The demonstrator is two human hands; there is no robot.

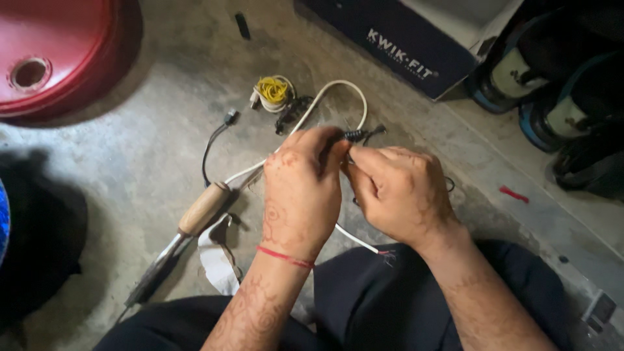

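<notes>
I see both hands held together over the concrete floor [149, 149], above the person's dark-trousered lap. The left hand [300, 192], with a red thread around its wrist, has its fingers [325, 146] pinched closed on a small dark coiled part [355, 135] with thin black leads sticking out to the right. The right hand [400, 192] meets it from the other side, its fingers [367, 162] closed on the same part just below the coil; exactly what they pinch I cannot tell, since the left hand covers part of it.

A white cable [338, 88] loops on the floor behind the hands and runs down under them toward the lap, ending in bare wire by the right wrist. To the left lies a soldering iron with a wooden handle [203, 209], its metal shaft pointing toward the lower left, beside a white rag [218, 263]. Further back sits a small roll with yellow wire [273, 91], and a thin black lead [211, 140] curls near it. A red drum [58, 52] stands at upper left, a dark blue box [396, 49] at upper right.
</notes>
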